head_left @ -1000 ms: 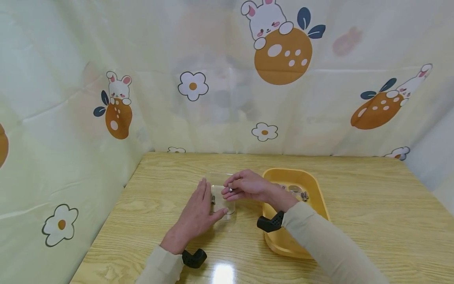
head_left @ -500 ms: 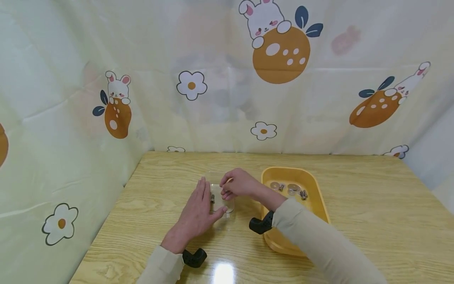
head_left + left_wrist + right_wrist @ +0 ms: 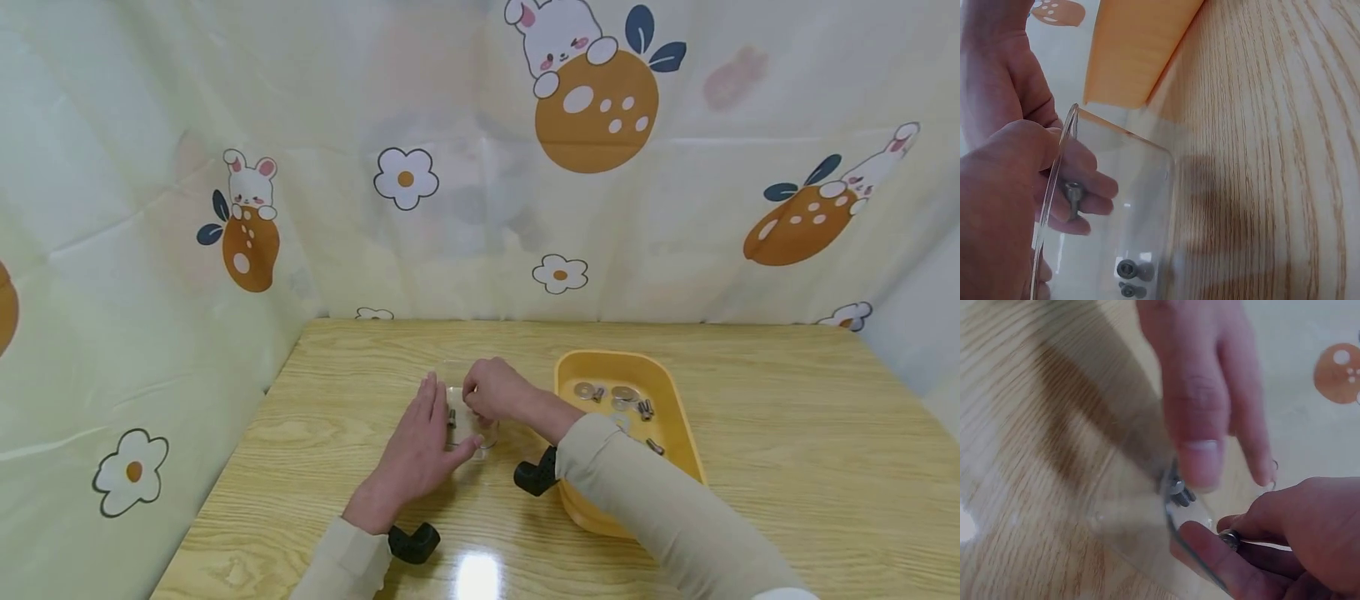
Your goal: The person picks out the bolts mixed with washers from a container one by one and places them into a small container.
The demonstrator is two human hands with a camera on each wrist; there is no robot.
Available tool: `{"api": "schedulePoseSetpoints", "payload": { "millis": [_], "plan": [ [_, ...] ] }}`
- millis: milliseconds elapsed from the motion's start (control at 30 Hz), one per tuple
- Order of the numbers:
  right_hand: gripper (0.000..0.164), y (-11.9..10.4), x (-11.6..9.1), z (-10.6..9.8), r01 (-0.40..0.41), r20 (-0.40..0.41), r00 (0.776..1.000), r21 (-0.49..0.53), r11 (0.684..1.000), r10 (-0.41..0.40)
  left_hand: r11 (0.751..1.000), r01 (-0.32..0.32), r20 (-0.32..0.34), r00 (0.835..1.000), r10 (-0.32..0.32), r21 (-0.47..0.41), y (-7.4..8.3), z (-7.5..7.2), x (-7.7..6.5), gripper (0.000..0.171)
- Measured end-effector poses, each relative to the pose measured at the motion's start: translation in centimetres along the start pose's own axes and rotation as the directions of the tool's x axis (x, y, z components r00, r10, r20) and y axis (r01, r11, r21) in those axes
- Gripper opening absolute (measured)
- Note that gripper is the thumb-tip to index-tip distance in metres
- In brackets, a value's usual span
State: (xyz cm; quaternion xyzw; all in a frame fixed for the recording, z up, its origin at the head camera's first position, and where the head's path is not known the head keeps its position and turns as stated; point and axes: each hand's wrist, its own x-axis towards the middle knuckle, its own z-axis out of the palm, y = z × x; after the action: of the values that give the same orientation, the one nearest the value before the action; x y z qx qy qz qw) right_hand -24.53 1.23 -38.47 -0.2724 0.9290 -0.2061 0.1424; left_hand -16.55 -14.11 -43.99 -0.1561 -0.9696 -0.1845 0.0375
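My left hand [image 3: 416, 454] lies with straight fingers along the left side of a clear plastic box [image 3: 465, 432], its thumb at the near rim. Inside the box, a few socket-head screws [image 3: 1127, 269] rest on the bottom, seen through the wall in the left wrist view. My right hand [image 3: 497, 390] reaches over the box with bent fingers and holds another socket-head screw [image 3: 1074, 195]. That screw's round head [image 3: 1230, 539] shows between the fingers in the right wrist view, while the hand hides it in the head view.
A yellow tray [image 3: 678, 425] stands right of the box, under my right forearm. In it lie several metal washers [image 3: 624, 393] and screws [image 3: 646, 409]. A printed curtain [image 3: 465, 242] hangs behind the wooden table [image 3: 780, 433].
My right hand has turned over from palm-up to knuckles-up and moved slightly left over the box. My left hand has stayed in place. Another screw in the tray has come into view.
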Motion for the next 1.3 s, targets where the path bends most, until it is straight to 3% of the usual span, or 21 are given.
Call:
{"api": "schedulePoseSetpoints", "payload": {
  "millis": [167,400,733,867,1000,1067,1167,1300],
  "plan": [
    [0.025,-0.4,0.2,0.1,0.060,-0.033,0.997,-0.111,0.992,-0.064,1.000,-0.012,-0.011,1.000,0.012,0.002,0.2,-0.1,0.1,0.096],
    [0.028,-0.6,0.5,0.3,0.020,-0.013,1.000,-0.191,0.981,-0.023,1.000,-0.005,0.002,1.000,0.005,-0.007,0.5,-0.3,0.3,0.097],
    [0.025,-0.5,0.3,0.3,0.010,-0.011,1.000,-0.181,0.984,-0.012,1.000,-0.021,-0.003,1.000,0.021,0.012,0.8,-0.3,0.3,0.094],
    [0.030,-0.3,0.0,0.3,0.016,-0.021,1.000,-0.078,0.997,-0.017,1.000,-0.013,0.007,1.000,0.013,0.012,0.8,-0.4,0.2,0.094],
    [0.023,0.2,-0.2,0.0,-0.002,0.008,1.000,0.146,0.989,0.001,1.000,-0.009,0.008,1.000,0.009,0.023,0.8,-0.4,0.1,0.095],
    [0.020,0.6,-0.2,-0.2,-0.023,0.033,0.999,0.270,0.963,0.014,0.999,-0.011,0.002,1.000,0.011,0.031,0.7,-0.4,0.0,0.094],
    [0.021,1.1,-0.4,-0.3,-0.065,0.067,0.997,0.450,0.891,0.039,0.999,-0.012,-0.004,1.000,0.012,0.038,0.6,-0.3,0.0,0.095],
    [0.022,1.6,-0.8,-0.5,-0.084,0.089,0.995,0.592,0.801,0.039,0.999,-0.010,-0.004,1.000,0.010,0.030,0.5,-0.4,-0.1,0.095]
  ]
}}
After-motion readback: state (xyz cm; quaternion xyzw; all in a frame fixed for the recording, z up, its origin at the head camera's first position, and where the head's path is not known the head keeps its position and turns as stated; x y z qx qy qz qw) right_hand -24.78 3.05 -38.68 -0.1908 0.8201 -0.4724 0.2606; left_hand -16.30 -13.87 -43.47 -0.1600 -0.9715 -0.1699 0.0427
